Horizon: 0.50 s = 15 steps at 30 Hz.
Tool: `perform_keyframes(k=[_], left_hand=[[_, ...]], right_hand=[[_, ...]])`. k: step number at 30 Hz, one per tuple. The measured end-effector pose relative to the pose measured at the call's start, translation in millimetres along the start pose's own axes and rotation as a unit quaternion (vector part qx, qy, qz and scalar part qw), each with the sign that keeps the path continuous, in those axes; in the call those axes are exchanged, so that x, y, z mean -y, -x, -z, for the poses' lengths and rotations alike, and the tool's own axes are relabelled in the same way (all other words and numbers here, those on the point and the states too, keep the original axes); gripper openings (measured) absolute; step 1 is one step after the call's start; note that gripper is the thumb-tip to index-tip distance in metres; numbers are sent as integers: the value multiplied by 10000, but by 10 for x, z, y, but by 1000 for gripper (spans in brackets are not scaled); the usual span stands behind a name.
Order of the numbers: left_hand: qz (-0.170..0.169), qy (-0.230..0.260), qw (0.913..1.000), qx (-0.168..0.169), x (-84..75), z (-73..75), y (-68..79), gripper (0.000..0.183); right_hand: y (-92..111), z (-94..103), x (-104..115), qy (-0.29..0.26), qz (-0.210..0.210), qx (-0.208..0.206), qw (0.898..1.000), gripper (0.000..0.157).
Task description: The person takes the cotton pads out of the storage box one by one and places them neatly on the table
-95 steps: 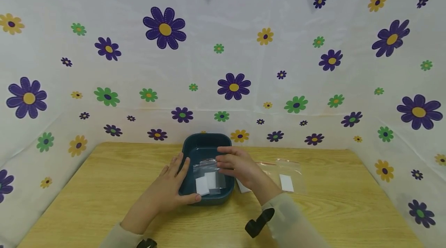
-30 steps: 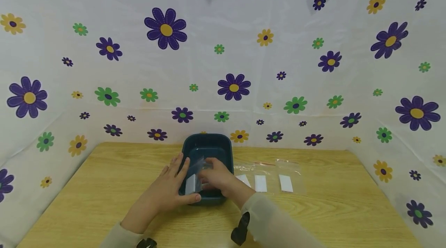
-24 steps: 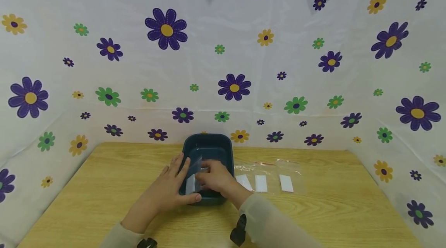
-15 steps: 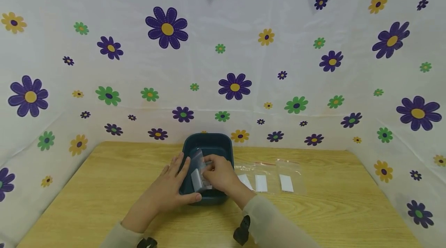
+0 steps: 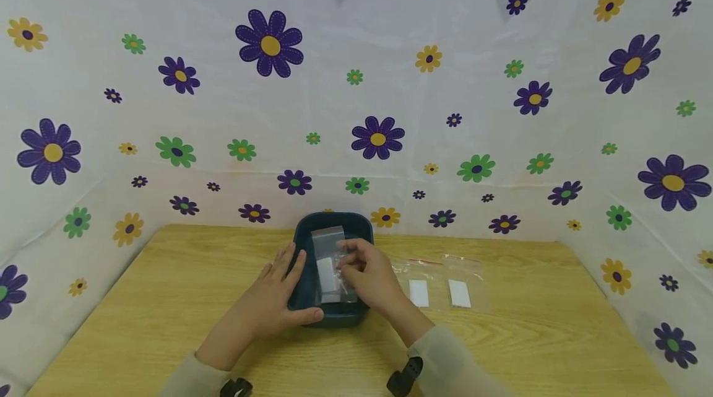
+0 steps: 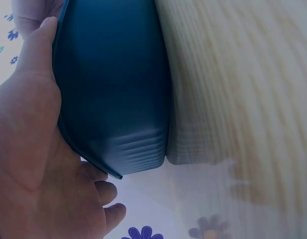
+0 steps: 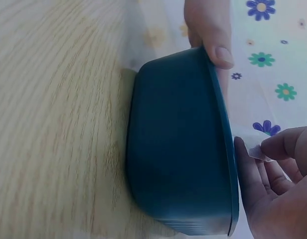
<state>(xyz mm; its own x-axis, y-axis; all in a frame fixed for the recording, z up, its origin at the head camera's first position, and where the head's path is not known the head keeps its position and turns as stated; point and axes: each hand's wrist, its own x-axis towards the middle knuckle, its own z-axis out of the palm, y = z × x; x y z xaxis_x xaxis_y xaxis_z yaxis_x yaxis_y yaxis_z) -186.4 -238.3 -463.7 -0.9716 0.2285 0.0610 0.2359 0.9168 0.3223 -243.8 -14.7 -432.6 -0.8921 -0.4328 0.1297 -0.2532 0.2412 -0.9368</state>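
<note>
A dark teal plastic bin (image 5: pixel 338 321) stands on the table. My left hand (image 5: pixel 259 307) lies spread along its left rim, the thumb at the near corner; the left wrist view has this hand (image 6: pixel 24 134) against the bin's edge. Over the bin, my right hand (image 5: pixel 372 274) pinches a clear zip bag (image 5: pixel 327 273) holding a white flat piece, held up and facing me. In the right wrist view, thumb and fingertips grip the bag (image 7: pixel 250 144) just above the bin's rim. Whether more bags lie beneath it is hard to tell.
To the right of the bin, clear zip bags with white pieces lie flat in a row: one bag (image 5: pixel 418 293), another bag (image 5: pixel 459 293) farther right, and one mostly behind my right hand. A flower-print sheet (image 5: pixel 473 106) rises behind the wood-grain table (image 5: pixel 529 310).
My right hand went from hovering over the bin with straight fingers to reaching in and gripping a zip bag. It has since lifted the bag and shifted right. My left hand stayed put.
</note>
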Motion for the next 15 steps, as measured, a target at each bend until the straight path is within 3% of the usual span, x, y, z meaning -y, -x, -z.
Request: perform_keyframes(k=[7,15], left_hand=[[23,14,10000,9,3,-2,12,117],[89,-21,10000,30,-1,0,3,118]], right_hand=[[42,60,-57,-791,-275,52,9965,38],[73,149,-86,-1684,-583,24,9840,40]])
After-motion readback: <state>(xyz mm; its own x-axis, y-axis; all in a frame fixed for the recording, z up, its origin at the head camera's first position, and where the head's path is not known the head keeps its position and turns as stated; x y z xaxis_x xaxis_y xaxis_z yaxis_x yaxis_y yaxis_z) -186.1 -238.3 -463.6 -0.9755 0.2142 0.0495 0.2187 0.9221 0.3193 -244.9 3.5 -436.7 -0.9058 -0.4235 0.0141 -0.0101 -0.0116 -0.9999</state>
